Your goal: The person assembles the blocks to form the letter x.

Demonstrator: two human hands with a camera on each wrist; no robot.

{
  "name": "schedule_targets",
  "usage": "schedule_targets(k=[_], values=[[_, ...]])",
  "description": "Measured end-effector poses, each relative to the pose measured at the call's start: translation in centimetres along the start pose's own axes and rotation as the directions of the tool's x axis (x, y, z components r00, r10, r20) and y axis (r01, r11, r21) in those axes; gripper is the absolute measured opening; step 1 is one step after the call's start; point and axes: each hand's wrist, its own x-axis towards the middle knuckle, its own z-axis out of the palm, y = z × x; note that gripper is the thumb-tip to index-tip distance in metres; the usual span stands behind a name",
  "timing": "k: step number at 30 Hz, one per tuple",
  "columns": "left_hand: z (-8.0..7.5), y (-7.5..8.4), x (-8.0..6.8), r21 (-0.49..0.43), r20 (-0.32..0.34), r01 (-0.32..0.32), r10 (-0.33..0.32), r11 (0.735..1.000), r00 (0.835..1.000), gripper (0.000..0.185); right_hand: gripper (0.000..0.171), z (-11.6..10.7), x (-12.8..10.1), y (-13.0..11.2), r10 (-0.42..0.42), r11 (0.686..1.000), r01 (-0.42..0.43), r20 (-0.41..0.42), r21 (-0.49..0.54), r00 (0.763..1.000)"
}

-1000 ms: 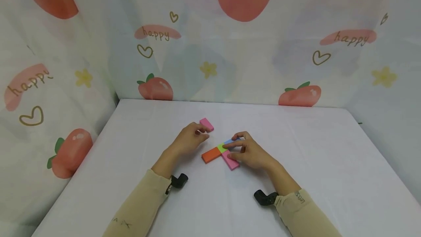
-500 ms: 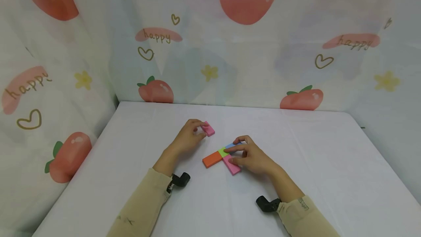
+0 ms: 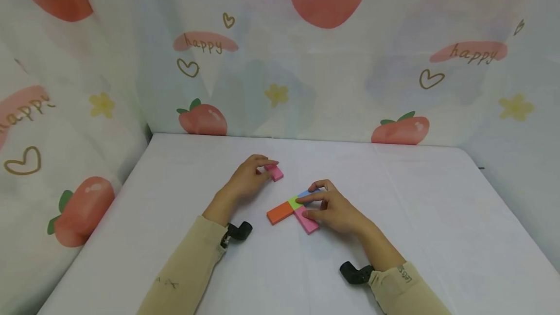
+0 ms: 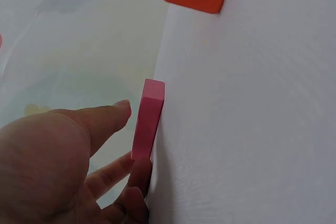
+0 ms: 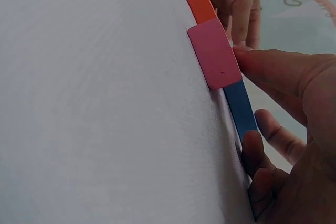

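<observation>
My left hand [image 3: 248, 176] reaches over a loose pink block [image 3: 275, 174], index finger extended across its far end. In the left wrist view the thumb stands slightly apart from that pink block [image 4: 147, 124], with fingers at its far end. Nearer me, an orange block [image 3: 280, 213], a small green block [image 3: 294, 202] and a blue block [image 3: 305, 193] lie in a row. A second pink block [image 3: 306, 222] branches off from the green one. Over this group rests my right hand [image 3: 334, 210], its index fingertip at the green block, thumb at the pink one, other fingers by the blue.
A white-covered table [image 3: 420, 218] carries the blocks. Patterned cloth [image 3: 332, 81] hangs behind it and along the left side. Each wrist bears a black camera mount [image 3: 240, 231] that juts inward from the sleeve.
My left hand has moved forward, its fingers now overlapping the loose pink block. My right hand and the joined blocks have stayed in place; the head view has shifted slightly.
</observation>
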Motion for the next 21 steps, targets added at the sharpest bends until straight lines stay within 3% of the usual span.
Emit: schedule_targets(k=[12, 21], values=[[0.13, 0.30, 0.34, 0.070, -0.037, 0.044, -0.042, 0.997, 0.998, 0.030, 0.029, 0.08, 0.26, -0.21, -0.006, 1.000, 0.006, -0.001, 0.000, 1.000], [0.53, 0.33, 0.31, 0.042, -0.053, 0.073, -0.071, 0.996, 0.996, 0.029, 0.029, 0.03, 0.21, -0.20, -0.009, 1.000, 0.009, -0.004, 0.005, 1.000]])
